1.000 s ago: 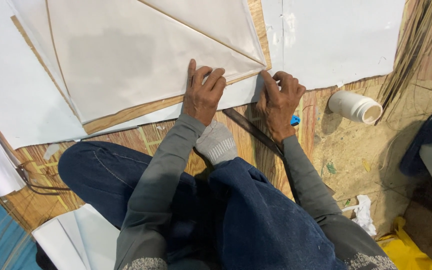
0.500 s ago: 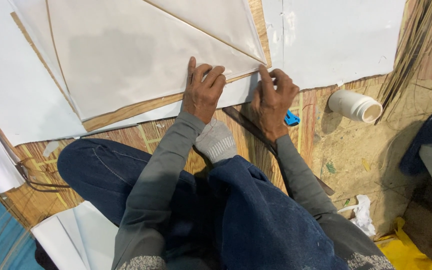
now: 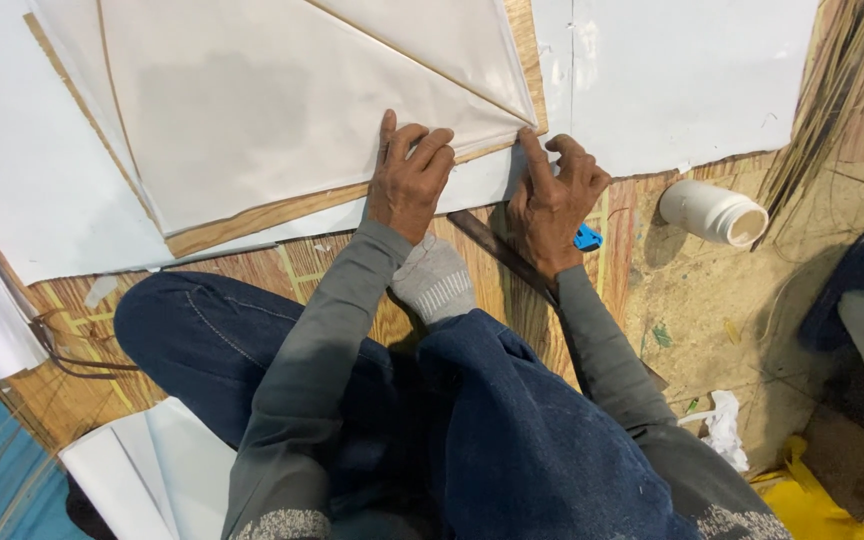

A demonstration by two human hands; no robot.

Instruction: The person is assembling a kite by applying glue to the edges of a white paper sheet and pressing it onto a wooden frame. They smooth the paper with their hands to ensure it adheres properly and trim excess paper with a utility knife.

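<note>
On the floor before your knees lies the kite (image 3: 282, 120), a pale paper sheet with thin sticks running to its corner, resting on a board (image 3: 252, 215) of wood.

Your left hand (image 3: 409, 180) lies flat, fingers spread, pressing the paper's lower edge against the board; it grips nothing. Your right hand (image 3: 550, 195) is loosely curled, forefinger stretched out, its tip pressing the paper at the kite's right corner; nothing is held in it either.

A dark ruler (image 3: 502, 255) lies slantwise under your right wrist. A small blue object (image 3: 586, 238) sits just beside that hand; its kind cannot be told. A white jar (image 3: 712, 212) lies on its side further right, well apart from the kite. Loose white sheets (image 3: 692, 80) lie beyond the corner.

Judgement on the work in hand: you appear to be pressing down the corner fold. Keep the left palm weighted so the sheet cannot creep. Run the forefinger along the edge in one direction. Press lightly near the stick tip, where thin paper could tear.
</note>
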